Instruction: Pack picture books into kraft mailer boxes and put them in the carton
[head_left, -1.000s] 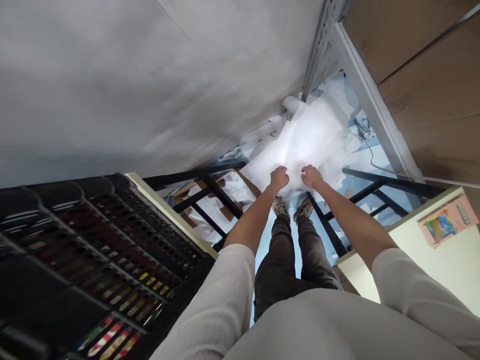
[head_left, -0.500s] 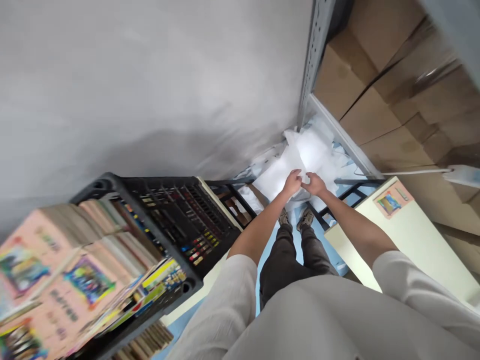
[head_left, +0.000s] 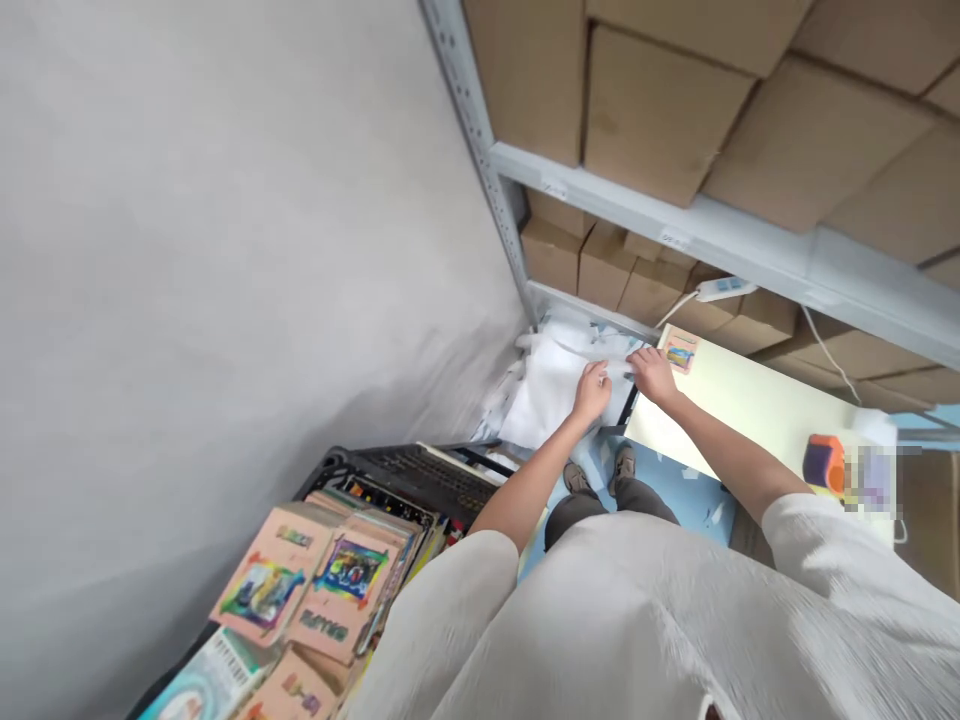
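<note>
A thin whitish strip (head_left: 619, 368) runs between my two hands, and a paler length of it seems to trail off to the left. My left hand (head_left: 592, 393) is closed at one end of the strip, thumb and fingers together. The fingers of my right hand (head_left: 651, 374) close on its other end, beside the corner of a pale yellow tabletop (head_left: 735, 400). A small pink picture booklet (head_left: 681, 351) lies on that corner, just past my right hand. Below the strip, crumpled white sheets (head_left: 551, 390) lie heaped on the floor.
A black crate (head_left: 337, 470) with several pink picture books (head_left: 349, 570) stands at the left by the grey wall (head_left: 225, 250). Metal shelving (head_left: 600, 195) with cardboard boxes (head_left: 660, 110) rises ahead. A white power strip (head_left: 726, 288) and an orange-purple object (head_left: 823, 463) are at the right.
The view has swung right, showing more shelving and tabletop. My hands have shifted from over the white heap to beside the tabletop's corner, and the strip between them now shows.
</note>
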